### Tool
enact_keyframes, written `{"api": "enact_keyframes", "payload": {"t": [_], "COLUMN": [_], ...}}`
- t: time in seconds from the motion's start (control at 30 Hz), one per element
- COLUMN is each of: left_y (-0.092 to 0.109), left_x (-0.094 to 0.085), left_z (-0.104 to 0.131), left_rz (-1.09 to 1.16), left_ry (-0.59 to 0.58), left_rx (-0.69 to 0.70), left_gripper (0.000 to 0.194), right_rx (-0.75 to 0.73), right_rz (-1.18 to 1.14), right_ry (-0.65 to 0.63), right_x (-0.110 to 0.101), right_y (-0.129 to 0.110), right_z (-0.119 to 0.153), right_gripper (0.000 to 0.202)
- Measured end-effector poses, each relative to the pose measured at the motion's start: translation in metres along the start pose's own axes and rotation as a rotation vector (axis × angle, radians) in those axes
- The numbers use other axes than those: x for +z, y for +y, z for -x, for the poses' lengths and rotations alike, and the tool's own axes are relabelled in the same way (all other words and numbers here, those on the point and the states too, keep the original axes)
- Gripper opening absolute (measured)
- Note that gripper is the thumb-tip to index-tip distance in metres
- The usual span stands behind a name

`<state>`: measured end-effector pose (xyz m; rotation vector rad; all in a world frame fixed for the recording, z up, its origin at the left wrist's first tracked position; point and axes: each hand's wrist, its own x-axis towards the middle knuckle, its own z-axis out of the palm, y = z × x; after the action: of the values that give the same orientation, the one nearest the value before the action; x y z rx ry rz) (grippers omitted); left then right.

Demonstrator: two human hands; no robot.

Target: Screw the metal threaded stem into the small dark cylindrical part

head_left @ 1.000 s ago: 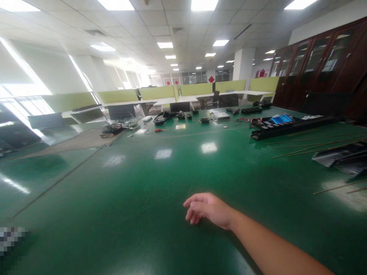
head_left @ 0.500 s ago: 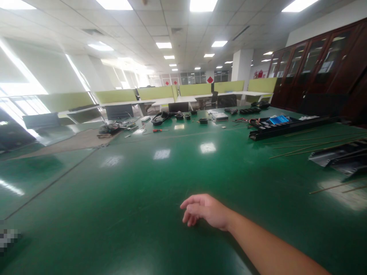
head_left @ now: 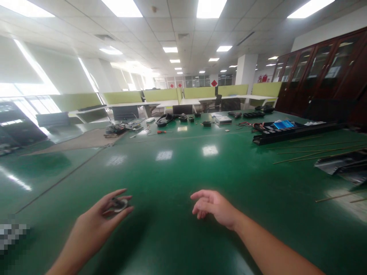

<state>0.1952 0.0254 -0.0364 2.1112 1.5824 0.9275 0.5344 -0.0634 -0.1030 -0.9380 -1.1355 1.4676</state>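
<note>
My left hand (head_left: 93, 223) is over the near left part of the green tabletop (head_left: 163, 240). Between its thumb and fingers it holds a small round metal part (head_left: 121, 206) with a pale rim and a darker stub; I cannot make out its exact kind. To the right, my right hand (head_left: 219, 209) hovers over the same surface with its fingers loosely bent and apart. Nothing shows in that hand.
A long black channel (head_left: 275, 136) with a blue item (head_left: 283, 124) lies at the far right, near thin rods (head_left: 309, 156) and dark metal profiles (head_left: 338, 162). Along the far edge are a screwdriver (head_left: 161, 132), black headgear (head_left: 164, 120) and a pile of parts (head_left: 117, 129).
My left hand has come into view from the lower left, holding the small round metal part. The whole view has shifted slightly; my right hand keeps nearly the same pose.
</note>
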Motion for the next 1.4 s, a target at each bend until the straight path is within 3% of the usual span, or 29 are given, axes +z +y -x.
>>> {"api": "enact_keyframes", "payload": {"t": [0.07,0.17,0.23,0.3,0.4,0.53,0.8,1.4], "left_y": [0.026,0.063,0.076,0.077,0.067,0.063,0.075,0.075], "left_x": [0.039,0.093,0.116,0.127,0.128,0.126,0.131,0.131], "left_z": [-0.012,-0.018,-0.015,-0.010,-0.003,0.004,0.012,0.014], "left_rz": [0.144,0.278,0.266,0.219,0.180,0.178,0.209,0.232], "left_ry": [-0.155,-0.293,-0.330,-0.347,-0.381,-0.418,-0.419,-0.431], "left_rx": [0.043,0.108,0.206,0.337,0.505,0.613,0.405,0.439], "left_gripper": [0.065,0.041,0.033,0.031,0.038,0.039,0.019,0.015], "right_rx": [-0.024,-0.057,-0.078,-0.089,-0.104,-0.159,-0.203,-0.274], "right_rz": [0.022,0.122,0.269,0.411,0.496,0.609,0.815,0.816], "right_ry": [0.065,0.181,0.260,0.304,0.283,0.241,0.234,0.133], "right_x": [-0.008,-0.017,-0.020,-0.020,-0.016,-0.007,-0.002,0.002], "right_y": [0.000,0.002,0.006,0.010,0.016,0.016,0.003,-0.005], "right_z": [-0.002,-0.005,-0.007,-0.007,-0.006,-0.003,0.006,0.012], "right_gripper": [0.040,0.037,0.037,0.042,0.050,0.052,0.041,0.030]}}
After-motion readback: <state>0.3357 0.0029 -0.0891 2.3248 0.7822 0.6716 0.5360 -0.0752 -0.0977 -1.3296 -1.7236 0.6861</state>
